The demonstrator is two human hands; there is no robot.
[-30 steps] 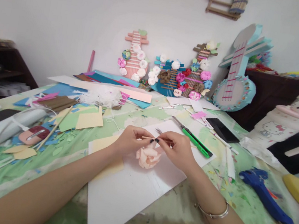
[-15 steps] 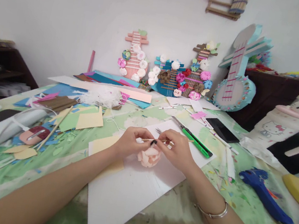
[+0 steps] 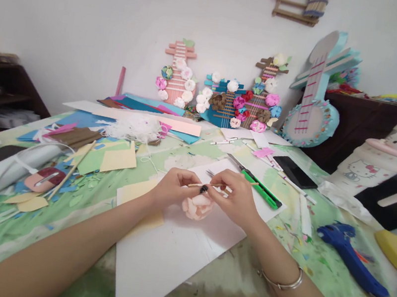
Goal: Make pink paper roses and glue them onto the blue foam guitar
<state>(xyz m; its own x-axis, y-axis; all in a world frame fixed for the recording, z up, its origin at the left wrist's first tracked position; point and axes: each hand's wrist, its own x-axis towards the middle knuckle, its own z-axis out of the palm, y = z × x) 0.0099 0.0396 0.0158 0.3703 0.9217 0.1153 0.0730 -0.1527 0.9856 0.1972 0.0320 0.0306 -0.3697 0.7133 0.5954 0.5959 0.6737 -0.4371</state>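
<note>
Over the white board, a pale pink paper flower hangs between my two hands, with a small black piece at its top. My left hand is closed in a pinch at the flower's upper left edge. Closed too, my right hand grips a thin wooden stick, which passes across above the flower and sticks out beyond the fingers on the right. Fingertips of both hands meet near the black piece and partly hide it.
A green utility knife lies just beyond my right hand. Further right are a phone, a blue glue gun and a large cup. Paper scraps and white shredded strands lie left. Flower-decked paper instruments stand behind.
The flower has turned slightly and shifted a little up between my fingers. Both hands stay in nearly the same place.
</note>
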